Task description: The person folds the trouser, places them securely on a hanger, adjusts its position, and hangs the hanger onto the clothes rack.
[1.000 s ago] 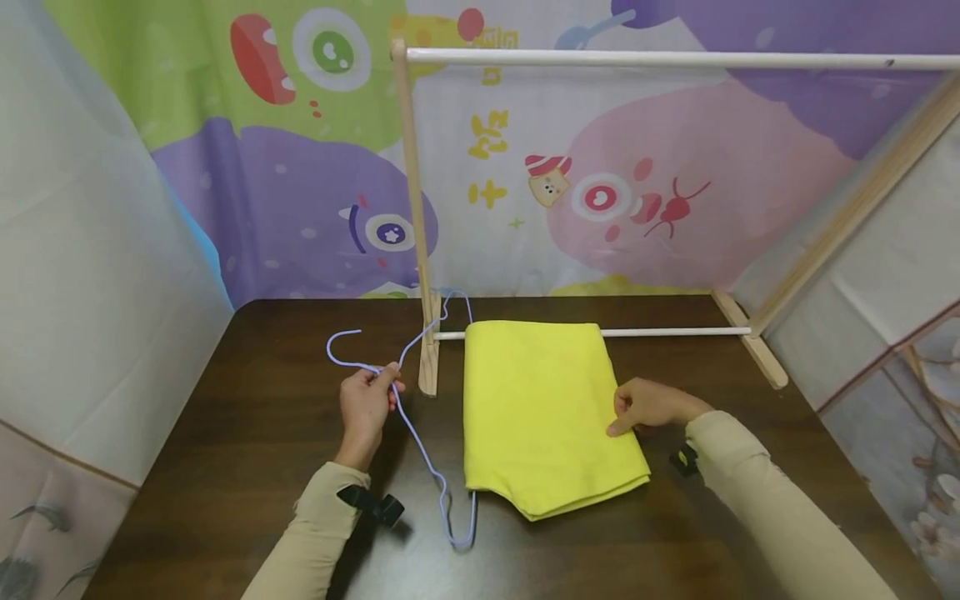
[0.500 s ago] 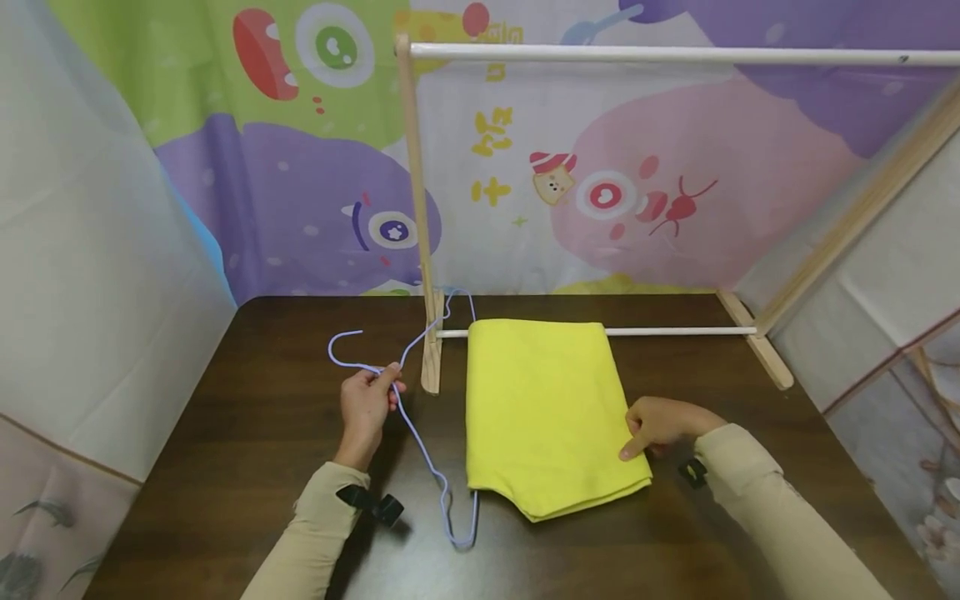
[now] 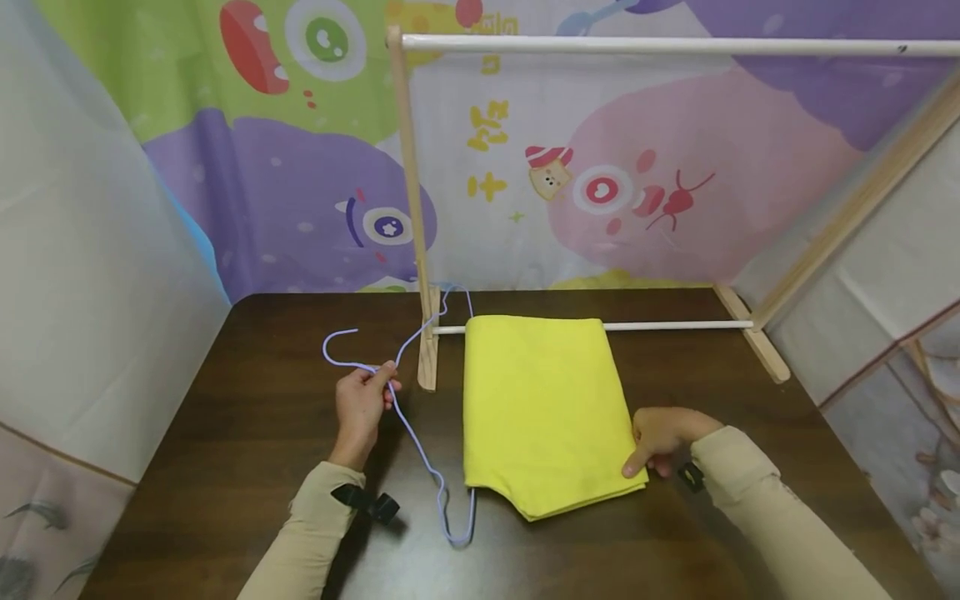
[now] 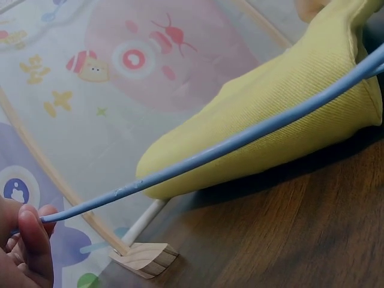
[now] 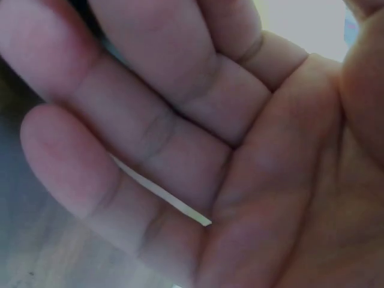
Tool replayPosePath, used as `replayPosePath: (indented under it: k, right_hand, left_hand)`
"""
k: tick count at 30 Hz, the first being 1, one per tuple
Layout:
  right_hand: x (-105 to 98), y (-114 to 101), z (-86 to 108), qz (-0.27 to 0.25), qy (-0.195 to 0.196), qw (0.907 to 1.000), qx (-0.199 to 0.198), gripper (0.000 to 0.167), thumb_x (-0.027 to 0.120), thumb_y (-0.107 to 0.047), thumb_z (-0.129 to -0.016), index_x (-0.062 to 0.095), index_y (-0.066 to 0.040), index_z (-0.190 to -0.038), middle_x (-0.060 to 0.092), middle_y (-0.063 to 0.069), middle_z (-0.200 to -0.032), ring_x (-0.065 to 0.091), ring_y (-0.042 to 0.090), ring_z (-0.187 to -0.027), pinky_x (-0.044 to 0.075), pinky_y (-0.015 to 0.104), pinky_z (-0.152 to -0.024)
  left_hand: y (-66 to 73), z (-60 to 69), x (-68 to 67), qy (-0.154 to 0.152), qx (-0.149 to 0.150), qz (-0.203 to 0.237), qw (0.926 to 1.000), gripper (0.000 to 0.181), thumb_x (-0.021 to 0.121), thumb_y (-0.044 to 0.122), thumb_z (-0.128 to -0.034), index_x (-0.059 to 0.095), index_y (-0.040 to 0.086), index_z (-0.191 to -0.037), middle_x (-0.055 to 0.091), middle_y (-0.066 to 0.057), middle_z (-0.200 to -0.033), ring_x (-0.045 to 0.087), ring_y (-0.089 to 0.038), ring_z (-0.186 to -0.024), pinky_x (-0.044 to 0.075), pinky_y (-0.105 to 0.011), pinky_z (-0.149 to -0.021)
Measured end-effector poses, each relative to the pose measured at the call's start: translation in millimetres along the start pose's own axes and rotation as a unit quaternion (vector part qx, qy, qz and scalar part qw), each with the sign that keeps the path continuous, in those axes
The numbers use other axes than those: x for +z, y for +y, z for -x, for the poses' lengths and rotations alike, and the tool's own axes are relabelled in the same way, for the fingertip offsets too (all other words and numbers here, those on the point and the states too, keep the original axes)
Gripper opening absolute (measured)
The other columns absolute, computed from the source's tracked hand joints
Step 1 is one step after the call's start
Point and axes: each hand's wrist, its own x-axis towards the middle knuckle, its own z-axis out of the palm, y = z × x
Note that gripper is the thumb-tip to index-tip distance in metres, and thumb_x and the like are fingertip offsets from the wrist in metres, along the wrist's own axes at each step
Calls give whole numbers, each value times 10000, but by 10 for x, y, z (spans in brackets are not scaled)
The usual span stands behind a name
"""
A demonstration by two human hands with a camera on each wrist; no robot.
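Note:
My left hand (image 3: 362,407) grips a lavender wire hanger (image 3: 415,439) just below its hook, thumb on top. Through the hanger and over its bar lies a folded yellow garment (image 3: 543,408), with a curved cut at the lower left like trousers. The hanger's far end shows behind it, its near end at the front left. My right hand (image 3: 663,437) is at the garment's lower right corner and pinches the edge, thumb on top. Up close in the right wrist view, the other fingers (image 5: 162,72) are loosely bent. The left wrist view shows the hanger wire crossing before the cloth.
A wooden rack with a white top rail (image 3: 675,46) and a white lower bar (image 3: 675,326) stands behind. Its left foot (image 3: 427,367) is beside the hanger; its right foot (image 3: 765,354) is farther right. Everything rests on a dark wooden table (image 3: 247,467) before a cartoon-print curtain (image 3: 292,192).
My right hand has slid down the garment's right edge, from about midway to the lower corner. My left hand keeps its grip on the hanger; the hanger and garment look the same.

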Motion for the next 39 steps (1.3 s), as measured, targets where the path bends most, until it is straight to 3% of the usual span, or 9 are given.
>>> replayPosePath:
  k: [10,13,16,19,21,25,28,35,39]
  right_hand:
    - [-73,81,7,-126,-15,9996,-246,436,799,-345,-810,629,-16,-580,594,63,-507,553,128,-437,454,256,-485]
    - [-193,113,-30,-90,654,9971,-387,464,751,-400,-846,613,-19,-621,606,80,-555,536,147,-482,428,282,-501]
    - [-311,92,-123,154,1799,9829,-371,468,712,-454,-867,620,4,-840,641,135,-768,560,229,-634,448,360,-580]
    - [-392,13,-247,560,2563,9639,-450,620,681,-461,-893,547,42,-1230,574,250,-1188,578,386,-997,476,511,-811]
    - [-417,-57,-331,847,2731,9556,-710,751,672,-436,-909,413,65,-1405,404,285,-1431,437,447,-1261,382,582,-983]
    - [-433,-195,-487,1287,2571,9489,-1303,807,625,-407,-948,275,79,-1489,150,282,-1568,143,445,-1434,198,579,-1114]
    - [-429,-236,-579,1708,2401,9469,-1288,815,572,-437,-970,234,82,-1500,110,274,-1578,80,437,-1447,175,571,-1124]
    - [-384,-187,-667,1562,1659,9710,-724,868,430,-506,-1013,5,47,-1530,-89,228,-1597,-56,418,-1454,118,587,-1129]
    - [-326,-170,-632,1439,1530,9765,-490,906,389,-548,-1009,-49,59,-1519,-172,248,-1575,-21,440,-1447,174,592,-1111]
  left_hand:
    - [13,1,7,-78,-26,32,10000,216,643,92,-940,633,-116,-881,596,48,-526,458,-17,-402,388,-155,-397]
    - [15,-1,20,-119,-23,50,9999,218,642,91,-941,629,-119,-881,595,45,-527,457,-19,-401,386,-153,-397]
    - [13,-1,23,-94,-32,56,9999,219,641,90,-943,626,-119,-878,592,43,-526,455,-20,-400,384,-152,-395]
    - [15,-2,24,-91,-31,36,9999,223,640,93,-944,625,-120,-879,593,43,-527,456,-19,-401,386,-153,-395]
    - [19,-6,25,-99,-29,19,9999,228,642,99,-945,625,-119,-881,595,44,-529,459,-17,-404,389,-155,-396]
    - [31,-15,22,-70,-15,23,10000,230,642,105,-947,625,-115,-883,596,47,-531,460,-15,-408,392,-157,-397]
    - [36,-14,17,-80,4,25,10000,232,642,108,-948,625,-114,-884,596,47,-531,461,-13,-410,392,-156,-398]
    - [25,-14,5,-59,17,64,10000,223,646,95,-942,626,-116,-874,596,45,-528,462,-19,-407,388,-153,-394]
    - [21,-20,-2,-84,10,58,9999,220,643,94,-943,627,-115,-878,599,44,-532,464,-19,-410,392,-155,-396]
